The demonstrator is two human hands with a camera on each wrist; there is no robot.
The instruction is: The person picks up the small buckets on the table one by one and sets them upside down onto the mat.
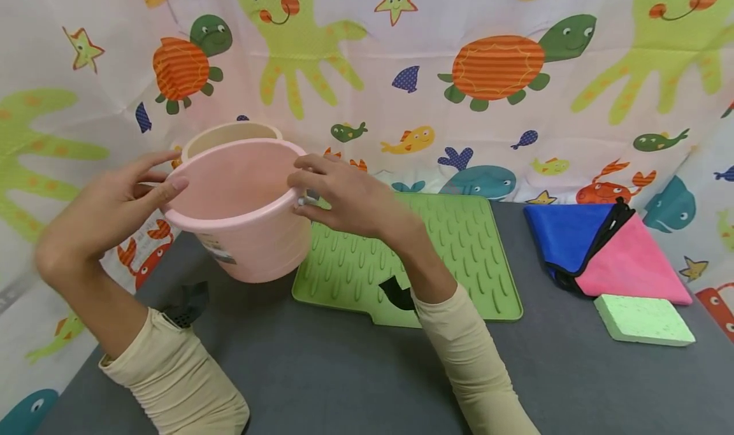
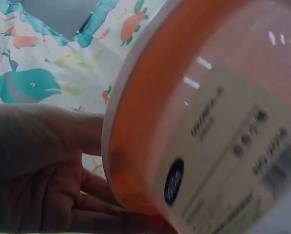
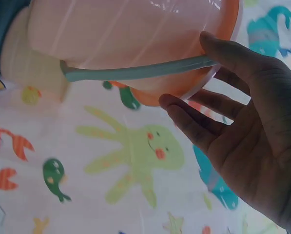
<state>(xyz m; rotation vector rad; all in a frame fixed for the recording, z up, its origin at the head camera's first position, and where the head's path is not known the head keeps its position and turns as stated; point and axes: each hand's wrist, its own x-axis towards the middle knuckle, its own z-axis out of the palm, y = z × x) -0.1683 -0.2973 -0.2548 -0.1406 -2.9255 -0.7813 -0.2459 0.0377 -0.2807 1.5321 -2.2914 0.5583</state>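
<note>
Both hands hold a pink bucket (image 1: 264, 250) by its rim, its mouth tipped toward the head camera. At the left of the rim, my left hand (image 1: 123, 193) grips with the thumb on the near side. On the opposite side my right hand (image 1: 355, 199) holds the rim, fingers over the edge and thumb lower. A grey-green handle (image 3: 135, 73) runs along the bucket's side to the right thumb in the right wrist view. A paper label (image 2: 223, 161) with a barcode shows on the bucket in the left wrist view. Directly behind stands a cream bucket (image 1: 229, 134), mostly hidden.
A green ridged mat (image 1: 459, 250) lies on the dark grey table (image 1: 321, 371), right of the bucket. Farther right are a folded blue and pink cloth (image 1: 631, 263) with black edging and a pale green sponge (image 1: 645, 320). A sea-animal printed curtain (image 1: 355, 110) surrounds the table's back.
</note>
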